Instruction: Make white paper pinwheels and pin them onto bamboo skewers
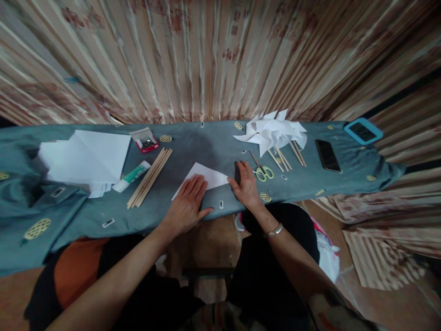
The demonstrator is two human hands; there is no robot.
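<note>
White on grey-green: pressed a folded paper point(217, 177) flat onto the cloth-covered desk point(186, 142) with the left hand point(188, 197), fingers stretched nearly straight and close together, thumb spread away, clasping nothing. Brought the right hand point(245, 184) to the paper's right-hand tip, thumb at the point, fingers extended over the cloth and apart from the thumb, gripping nothing. Had green-handled scissors point(264, 173) just beside the right hand, wooden sticks point(149, 179) and a tube point(131, 177) farther left, paper pinwheels point(275, 132) beyond the scissors.
</note>
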